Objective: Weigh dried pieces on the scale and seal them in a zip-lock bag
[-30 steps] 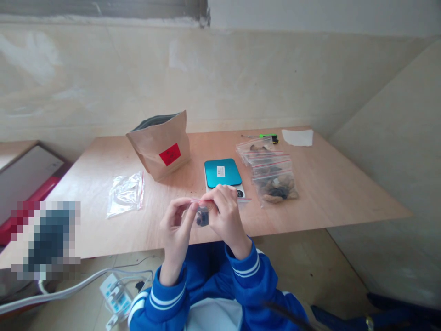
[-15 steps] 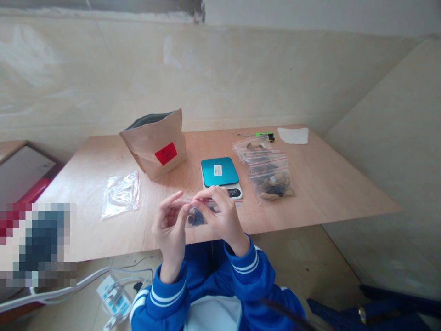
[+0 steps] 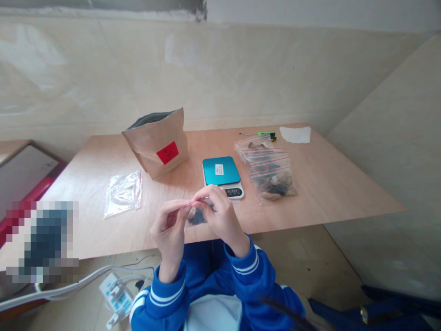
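Both hands meet above the near part of the table, pinching the red-striped top edge of a clear zip bag (image 3: pixel 197 217) with dark and brown dried pieces in it. My left hand (image 3: pixel 171 230) grips the bag's left end between thumb and fingers. My right hand (image 3: pixel 220 214) pinches the edge close beside it, and its fingers hide much of the bag. Just beyond the hands sits a kitchen scale (image 3: pixel 221 171) with a teal plate and a dark display, carrying nothing but a white label.
A brown paper pouch (image 3: pixel 151 147) with a red label stands open at back left. Flat clear zip bags (image 3: pixel 122 195) lie left. Filled zip bags (image 3: pixel 274 179) overlap at right, near a green-handled screwdriver (image 3: pixel 265 134) and white paper (image 3: pixel 295 135). A power strip (image 3: pixel 117 294) rests below.
My left fingers have closed from a looser hold into a pinch on the bag's edge. The right hand stays nearly in place; the view has shifted slightly.
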`<state>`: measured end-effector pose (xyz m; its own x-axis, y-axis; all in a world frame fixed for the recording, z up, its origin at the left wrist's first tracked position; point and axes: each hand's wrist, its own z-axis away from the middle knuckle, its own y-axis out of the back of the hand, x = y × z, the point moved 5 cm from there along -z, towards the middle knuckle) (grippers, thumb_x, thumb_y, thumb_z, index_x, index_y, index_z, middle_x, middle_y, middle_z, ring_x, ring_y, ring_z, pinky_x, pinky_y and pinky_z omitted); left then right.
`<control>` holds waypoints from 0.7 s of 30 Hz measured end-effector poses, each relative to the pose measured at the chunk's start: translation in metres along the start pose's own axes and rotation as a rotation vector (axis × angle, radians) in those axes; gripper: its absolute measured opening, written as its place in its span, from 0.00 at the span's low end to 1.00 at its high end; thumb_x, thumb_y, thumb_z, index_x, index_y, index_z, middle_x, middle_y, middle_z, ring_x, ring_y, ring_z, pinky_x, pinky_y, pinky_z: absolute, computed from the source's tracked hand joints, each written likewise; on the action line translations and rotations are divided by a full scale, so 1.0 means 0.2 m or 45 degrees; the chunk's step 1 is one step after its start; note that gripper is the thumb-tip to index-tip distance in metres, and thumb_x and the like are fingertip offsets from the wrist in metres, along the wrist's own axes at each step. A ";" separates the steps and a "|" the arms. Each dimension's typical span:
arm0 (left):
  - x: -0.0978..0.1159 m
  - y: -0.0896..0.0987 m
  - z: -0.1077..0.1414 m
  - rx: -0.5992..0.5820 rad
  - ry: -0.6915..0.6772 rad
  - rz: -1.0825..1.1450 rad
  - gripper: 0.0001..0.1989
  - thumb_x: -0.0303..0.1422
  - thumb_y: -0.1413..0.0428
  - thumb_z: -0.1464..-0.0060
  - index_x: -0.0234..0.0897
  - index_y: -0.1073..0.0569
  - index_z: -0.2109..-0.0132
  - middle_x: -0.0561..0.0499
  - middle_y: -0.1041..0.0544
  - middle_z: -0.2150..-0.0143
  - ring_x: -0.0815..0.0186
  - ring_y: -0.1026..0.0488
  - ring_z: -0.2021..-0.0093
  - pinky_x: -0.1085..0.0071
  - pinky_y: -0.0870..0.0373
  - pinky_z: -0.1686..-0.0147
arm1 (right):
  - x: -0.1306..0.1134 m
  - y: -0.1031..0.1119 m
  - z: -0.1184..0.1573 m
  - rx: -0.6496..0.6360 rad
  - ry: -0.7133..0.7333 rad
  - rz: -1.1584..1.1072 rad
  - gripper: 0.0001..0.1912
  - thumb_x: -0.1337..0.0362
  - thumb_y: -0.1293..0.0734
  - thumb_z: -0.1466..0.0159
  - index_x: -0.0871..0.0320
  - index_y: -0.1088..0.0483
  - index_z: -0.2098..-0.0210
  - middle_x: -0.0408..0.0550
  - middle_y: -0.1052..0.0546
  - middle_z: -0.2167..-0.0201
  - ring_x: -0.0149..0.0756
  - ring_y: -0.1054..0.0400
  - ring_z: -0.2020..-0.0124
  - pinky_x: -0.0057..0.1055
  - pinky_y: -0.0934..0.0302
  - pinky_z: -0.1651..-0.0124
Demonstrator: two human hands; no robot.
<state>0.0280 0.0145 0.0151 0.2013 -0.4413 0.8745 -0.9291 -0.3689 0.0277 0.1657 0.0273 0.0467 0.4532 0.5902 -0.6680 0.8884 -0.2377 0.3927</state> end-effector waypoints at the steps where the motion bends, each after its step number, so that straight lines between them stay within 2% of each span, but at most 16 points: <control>1: 0.00 0.00 0.00 -0.012 -0.020 -0.001 0.06 0.35 0.39 0.43 0.37 0.23 0.64 0.51 0.21 0.67 0.68 0.23 0.68 0.73 0.23 0.68 | 0.00 0.00 0.00 0.007 0.000 0.023 0.11 0.58 0.38 0.29 0.54 0.30 0.65 0.44 0.24 0.69 0.35 0.29 0.64 0.33 0.39 0.56; 5: 0.01 -0.02 0.01 -0.052 -0.041 0.020 0.05 0.34 0.39 0.43 0.38 0.24 0.62 0.50 0.22 0.64 0.67 0.22 0.63 0.71 0.23 0.63 | -0.01 -0.01 0.01 0.063 0.012 0.128 0.13 0.60 0.43 0.26 0.53 0.32 0.66 0.44 0.25 0.69 0.37 0.31 0.65 0.35 0.40 0.55; 9: 0.02 -0.03 0.02 -0.083 -0.051 0.039 0.04 0.33 0.39 0.42 0.38 0.24 0.61 0.51 0.22 0.64 0.67 0.23 0.62 0.71 0.24 0.63 | -0.01 -0.02 0.03 0.121 0.045 0.159 0.14 0.64 0.45 0.26 0.53 0.35 0.66 0.45 0.26 0.70 0.38 0.32 0.65 0.36 0.41 0.56; 12: 0.03 -0.03 0.02 -0.062 -0.079 0.030 0.03 0.32 0.40 0.42 0.38 0.24 0.62 0.52 0.23 0.65 0.68 0.23 0.64 0.73 0.25 0.64 | -0.02 -0.02 0.03 0.136 0.070 0.120 0.13 0.62 0.44 0.26 0.53 0.34 0.66 0.45 0.26 0.70 0.37 0.32 0.65 0.36 0.40 0.56; 15: 0.04 0.00 0.01 0.034 -0.063 -0.018 0.05 0.34 0.40 0.42 0.37 0.25 0.62 0.53 0.23 0.67 0.71 0.25 0.69 0.75 0.27 0.69 | -0.02 -0.02 0.02 0.079 0.069 0.072 0.12 0.57 0.42 0.27 0.53 0.32 0.61 0.45 0.23 0.67 0.35 0.30 0.64 0.34 0.38 0.55; 18: 0.05 0.04 0.00 0.127 -0.054 -0.050 0.07 0.36 0.39 0.42 0.37 0.26 0.63 0.54 0.24 0.69 0.72 0.27 0.72 0.75 0.29 0.71 | -0.01 -0.04 0.01 -0.051 0.075 0.008 0.14 0.53 0.41 0.28 0.54 0.30 0.54 0.45 0.19 0.62 0.33 0.27 0.63 0.32 0.37 0.55; 21: 0.05 0.08 -0.02 0.182 -0.093 -0.068 0.07 0.36 0.39 0.43 0.37 0.26 0.63 0.54 0.24 0.68 0.71 0.26 0.70 0.75 0.29 0.70 | 0.00 -0.06 0.01 -0.110 0.139 0.022 0.13 0.55 0.40 0.28 0.53 0.27 0.60 0.43 0.18 0.64 0.33 0.26 0.63 0.33 0.37 0.55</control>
<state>0.0139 0.0073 0.0257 0.2761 -0.4740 0.8361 -0.8638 -0.5039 -0.0004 0.1551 0.0278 0.0404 0.4536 0.6683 -0.5896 0.8687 -0.1840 0.4598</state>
